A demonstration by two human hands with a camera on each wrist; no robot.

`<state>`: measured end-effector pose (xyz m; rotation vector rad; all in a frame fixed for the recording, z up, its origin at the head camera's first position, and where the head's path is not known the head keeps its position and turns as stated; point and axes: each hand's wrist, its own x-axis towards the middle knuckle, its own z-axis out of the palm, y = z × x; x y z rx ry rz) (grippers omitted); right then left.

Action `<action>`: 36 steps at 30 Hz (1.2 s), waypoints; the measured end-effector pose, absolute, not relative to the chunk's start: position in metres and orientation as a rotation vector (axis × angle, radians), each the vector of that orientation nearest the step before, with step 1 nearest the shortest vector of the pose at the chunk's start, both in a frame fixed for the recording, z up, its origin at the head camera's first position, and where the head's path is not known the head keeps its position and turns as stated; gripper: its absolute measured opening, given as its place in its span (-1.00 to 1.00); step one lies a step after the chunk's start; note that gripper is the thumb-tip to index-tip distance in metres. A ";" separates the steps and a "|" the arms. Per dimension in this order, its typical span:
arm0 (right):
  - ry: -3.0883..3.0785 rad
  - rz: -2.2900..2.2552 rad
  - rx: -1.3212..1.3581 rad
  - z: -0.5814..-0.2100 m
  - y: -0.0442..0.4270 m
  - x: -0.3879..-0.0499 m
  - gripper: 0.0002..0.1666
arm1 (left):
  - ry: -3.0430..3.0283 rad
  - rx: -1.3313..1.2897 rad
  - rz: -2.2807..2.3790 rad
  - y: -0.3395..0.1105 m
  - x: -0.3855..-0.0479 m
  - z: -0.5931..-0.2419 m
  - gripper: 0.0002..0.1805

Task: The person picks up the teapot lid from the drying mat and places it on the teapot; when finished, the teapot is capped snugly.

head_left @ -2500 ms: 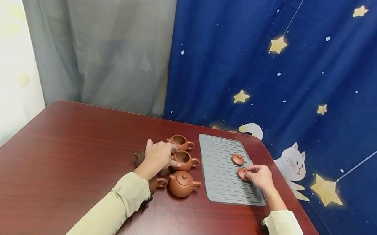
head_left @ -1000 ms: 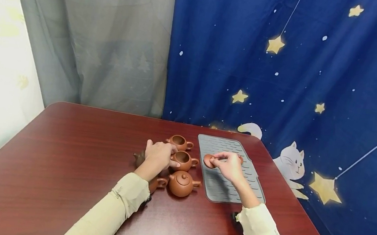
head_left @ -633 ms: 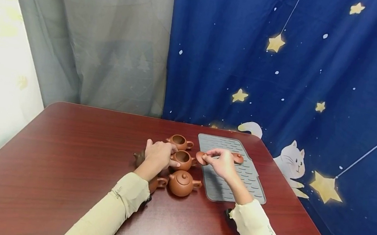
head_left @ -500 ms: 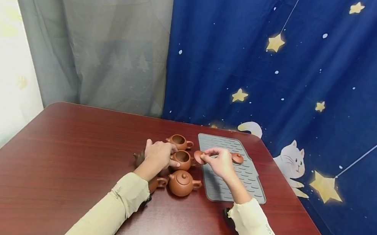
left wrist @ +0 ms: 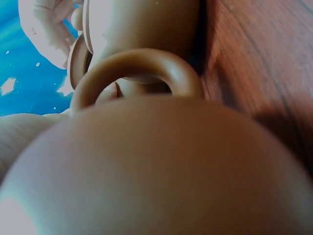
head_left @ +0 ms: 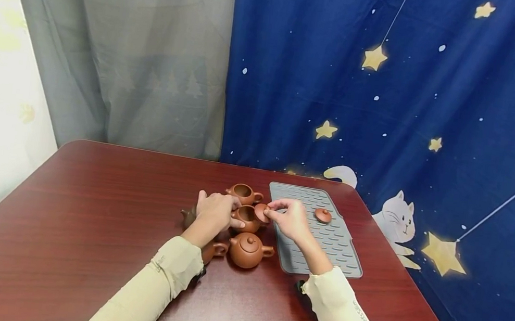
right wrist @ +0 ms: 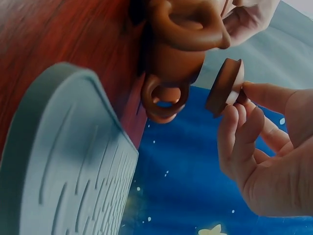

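Note:
In the head view, my left hand [head_left: 215, 212] grips the spout side of a lidless brown clay teapot [head_left: 250, 226], thumb on the near side of its rim. My right hand [head_left: 290, 219] pinches a matching teapot lid [head_left: 261, 212] by the knob. That lid hovers tilted over the handle side of the teapot's mouth. From the right wrist view, the lid [right wrist: 226, 87] hangs in the air, its underside toward the teapots, between thumb and fingers [right wrist: 247, 129]. Near the left wrist, a brown teapot [left wrist: 151, 171] fills the left wrist view.
A lidded teapot [head_left: 247, 251] stands in front, a lidless one [head_left: 242, 192] behind. A dark teapot [head_left: 188, 217] and a brown one [head_left: 213, 250] are partly hidden by the left arm. Right of them lies a grey ridged mat [head_left: 295, 253] bearing another lid [head_left: 323, 215].
My right hand has picked the nearer lid off the mat and carried it left to the middle teapot. The left hand has kept its place there.

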<state>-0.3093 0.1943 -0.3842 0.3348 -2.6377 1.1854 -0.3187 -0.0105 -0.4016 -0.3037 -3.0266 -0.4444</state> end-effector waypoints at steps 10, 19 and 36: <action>-2.643 1.189 0.369 -0.385 0.181 -0.315 -0.95 | -3.018 -0.298 -0.448 -0.010 -0.319 -0.403 -0.42; -2.673 1.255 0.376 -0.388 0.173 -0.322 -0.94 | -3.018 -0.302 -0.456 -0.012 -0.317 -0.402 -0.42; -2.711 1.181 0.451 -0.392 0.166 -0.325 -0.95 | -3.031 -0.303 -0.421 -0.010 -0.320 -0.402 -0.44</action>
